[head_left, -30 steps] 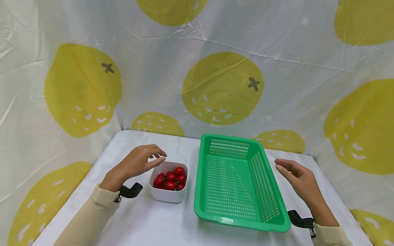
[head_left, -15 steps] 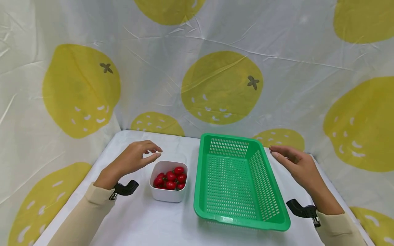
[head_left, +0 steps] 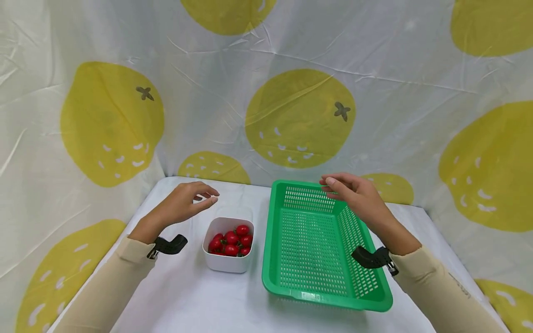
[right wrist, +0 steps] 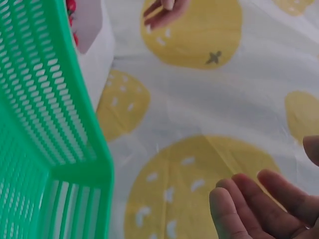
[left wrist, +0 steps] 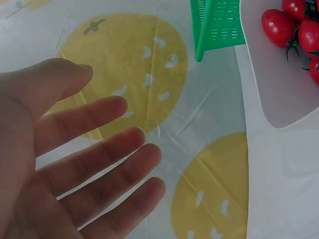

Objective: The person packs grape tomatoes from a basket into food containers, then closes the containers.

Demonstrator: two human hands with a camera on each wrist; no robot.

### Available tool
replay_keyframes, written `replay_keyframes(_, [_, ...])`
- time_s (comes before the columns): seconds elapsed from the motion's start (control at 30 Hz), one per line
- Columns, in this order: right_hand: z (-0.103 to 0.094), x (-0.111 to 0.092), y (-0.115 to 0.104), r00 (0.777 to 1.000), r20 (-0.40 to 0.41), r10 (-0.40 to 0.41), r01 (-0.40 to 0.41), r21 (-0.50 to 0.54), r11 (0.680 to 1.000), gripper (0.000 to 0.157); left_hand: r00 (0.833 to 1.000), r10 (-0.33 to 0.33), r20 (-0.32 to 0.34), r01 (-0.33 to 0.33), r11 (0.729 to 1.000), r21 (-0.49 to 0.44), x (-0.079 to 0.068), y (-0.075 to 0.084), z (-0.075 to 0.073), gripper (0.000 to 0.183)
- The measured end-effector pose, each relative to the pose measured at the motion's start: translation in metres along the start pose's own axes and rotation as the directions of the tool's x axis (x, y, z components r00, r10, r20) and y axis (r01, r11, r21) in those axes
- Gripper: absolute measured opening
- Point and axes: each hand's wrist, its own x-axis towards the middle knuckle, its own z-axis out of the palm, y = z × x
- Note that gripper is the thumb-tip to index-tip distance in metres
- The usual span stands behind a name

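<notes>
A small white box [head_left: 226, 264] holds several red cherry tomatoes [head_left: 231, 238] with green stems. My left hand [head_left: 185, 202] hovers just behind and left of that box, its fingers relaxed and holding nothing; the left wrist view shows its spread fingers [left wrist: 104, 149]. To the right of the box lies a green rectangular basket [head_left: 266, 259] with slotted walls and nothing inside. Over its far right corner is my right hand [head_left: 354, 194], fingers loosely extended, with nothing in them. In the right wrist view the right hand's fingers [right wrist: 259, 204] appear beyond the basket's edge.
A white cloth [head_left: 183, 296] covers the table. Behind it and at both sides hangs a pale sheet [head_left: 208, 101] printed with yellow lemons. Something clear and transparent [head_left: 235, 212] stands right behind the white box.
My right hand has moved left and up, from beside the basket to above its far right corner. My left hand has drawn slightly back and left. Box and basket stay put.
</notes>
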Motion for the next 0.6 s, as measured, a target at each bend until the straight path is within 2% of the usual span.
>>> replay_keyframes(0.2, [0.028, 0.032, -0.017, 0.992, 0.106, 0.07, -0.085, 0.135, 0.987, 0.05, 0.998, -0.038, 0.047, 0.042, 0.995, -0.095, 0.009, -0.004, -0.003, 0.026])
replay_keyframes(0.4, [0.055, 0.065, -0.019, 0.977, 0.165, 0.135, -0.173, 0.237, 0.956, 0.056, 0.996, -0.039, 0.075, 0.047, 0.994, -0.099, 0.021, -0.008, -0.004, 0.028])
replay_keyframes(0.6, [0.089, 0.094, -0.014, 0.937, 0.232, 0.261, -0.319, 0.263, 0.91, 0.057, 0.989, -0.115, 0.09, 0.125, 0.986, -0.114, 0.031, -0.021, -0.003, 0.03])
